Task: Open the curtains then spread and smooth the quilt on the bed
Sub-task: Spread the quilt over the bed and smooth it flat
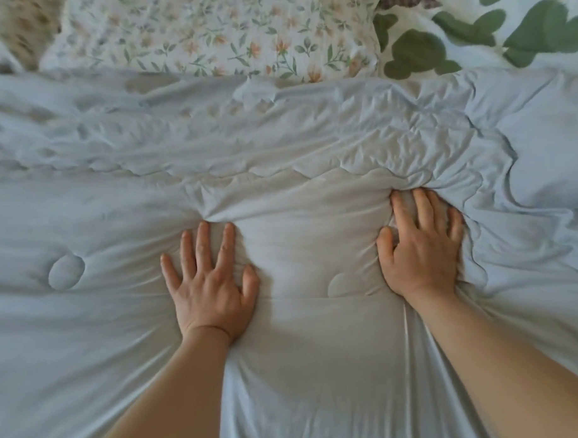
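Head view, looking down on the bed.

Quilt [90, 209]: pale blue, lies spread across the bed and fills most of the view. Its far edge overlaps the lower edges of two pillows. The surface is heavily wrinkled in the far half and smoother toward the camera.

Left hand [211, 287]: palm down, flat on the quilt left of centre. Fingers [203, 244] are straight and spread apart, and grip nothing. The quilt lies under the whole hand, and creases gather to a pucker just beyond the fingertips.

Right hand [423, 247]: palm down on the quilt right of centre, a little farther up the bed than the left. Fingers [425, 207] are apart and pressed into the fabric, with no fold pinched between them. A ridge of bunched quilt rises touching the fingertips and along the outer side of the hand.

A band of smooth quilt lies between the two hands. One stitched circle [66, 270] sits well left of the left hand.

Floral pillow [209, 31] at top centre; green leaf-print pillow [471, 32] just beside it at top right.
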A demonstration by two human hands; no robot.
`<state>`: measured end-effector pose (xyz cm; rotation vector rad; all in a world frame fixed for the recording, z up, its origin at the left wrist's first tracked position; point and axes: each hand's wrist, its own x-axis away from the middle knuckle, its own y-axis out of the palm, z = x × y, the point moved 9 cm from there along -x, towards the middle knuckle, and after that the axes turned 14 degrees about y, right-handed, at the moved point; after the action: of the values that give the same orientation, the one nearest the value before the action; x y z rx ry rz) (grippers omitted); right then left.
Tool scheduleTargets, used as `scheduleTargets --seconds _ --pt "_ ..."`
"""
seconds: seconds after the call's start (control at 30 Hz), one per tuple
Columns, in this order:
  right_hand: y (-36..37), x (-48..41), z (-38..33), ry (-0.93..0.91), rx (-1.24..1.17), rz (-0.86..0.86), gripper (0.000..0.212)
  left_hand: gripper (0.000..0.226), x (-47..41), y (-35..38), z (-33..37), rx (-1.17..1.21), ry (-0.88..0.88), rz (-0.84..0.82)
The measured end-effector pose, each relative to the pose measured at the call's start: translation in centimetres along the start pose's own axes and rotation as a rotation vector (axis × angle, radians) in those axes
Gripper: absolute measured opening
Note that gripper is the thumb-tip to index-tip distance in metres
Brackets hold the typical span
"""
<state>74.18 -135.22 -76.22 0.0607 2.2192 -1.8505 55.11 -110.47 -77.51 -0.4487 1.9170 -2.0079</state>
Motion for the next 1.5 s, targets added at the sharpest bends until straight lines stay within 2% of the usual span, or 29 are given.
scheduleTargets --seconds 0.13,0.23,0.3,0.37,0.47,0.57,0.63,0.7,0.8,0.83,0.87,0.97,1.0,1.1,1.13,1.23,1.37,1.43,1.5 --pt "-0.5 0.0 -0.3 0.019 -0.012 0.004 0.055 0.075 -0.4 0.4 -0.1 0.024 0.011 -0.006" --pt "-2.3 -1.2 -2.2 0.042 -0.240 0.072 0.046 0.075 -0.8 0.3 -0.2 0.037 0.018 -0.014" --pt "-3.5 -3.0 -6.4 -0.056 -0.363 0.131 0.041 0.076 -0.9 0.3 -0.4 0.050 0.016 -0.009" --pt "-3.8 -5.6 -12.0 -0.192 -0.339 0.116 0.043 0.077 -1.2 0.2 -0.4 0.063 0.022 -0.005" --pt "-2.1 -10.2 -19.2 -0.219 -0.243 -0.131 0.058 0.078 -1.4 0.3 -0.5 0.078 0.035 -0.009" --pt "0.6 -12.1 -23.2 -0.212 -0.096 -0.383 0.073 0.080 -1.6 0.4 -0.7 0.086 0.039 -0.014" --pt "1.6 -12.4 -23.9 -0.188 -0.094 -0.473 0.070 0.081 -1.6 0.3 -0.6 0.088 0.044 -0.017" --pt "0.3 -12.9 -24.2 -0.175 -0.263 -0.416 0.044 0.082 -1.7 0.2 -0.7 0.090 0.047 -0.012" --pt "-6.1 -13.1 -23.2 -0.245 -0.660 0.071 0.028 0.085 -1.7 0.0 -0.6 0.106 0.048 0.004" --pt "-6.7 -13.0 -22.4 -0.248 -0.716 0.152 0.027 0.086 -1.7 0.0 -0.6 0.109 0.048 0.008" --pt "-5.7 -13.2 -21.8 -0.205 -0.695 0.128 0.026 0.086 -1.8 -0.1 -0.6 0.112 0.049 0.009" --pt "0.2 -15.0 -20.9 0.093 -0.438 -0.121 0.025 0.085 -1.8 0.0 -0.5 0.118 0.058 -0.004" --pt "0.5 -14.9 -21.8 0.110 -0.456 -0.128 0.024 0.085 -1.9 0.1 -0.6 0.120 0.054 -0.009" --pt "-2.7 -13.5 -24.3 -0.093 -0.704 0.040 0.027 0.084 -1.9 0.0 -0.7 0.118 0.051 -0.017" --pt "-2.6 -13.4 -24.0 -0.119 -0.692 0.046 0.028 0.084 -2.0 0.0 -0.7 0.120 0.049 -0.014" --pt "0.7 -13.9 -21.7 -0.007 -0.458 -0.136 0.035 0.082 -2.0 0.1 -0.6 0.114 0.051 -0.021" --pt "-2.0 -11.4 -23.9 -0.256 -0.457 0.002 0.049 0.082 -1.9 0.1 -0.7 0.118 0.045 -0.015" --pt "-2.7 -11.4 -23.2 -0.254 -0.438 0.015 0.054 0.082 -1.9 0.0 -0.6 0.113 0.046 -0.009" --pt "-2.1 -12.5 -22.5 -0.175 -0.396 -0.082 0.060 0.082 -1.9 0.1 -0.7 0.110 0.044 -0.010"
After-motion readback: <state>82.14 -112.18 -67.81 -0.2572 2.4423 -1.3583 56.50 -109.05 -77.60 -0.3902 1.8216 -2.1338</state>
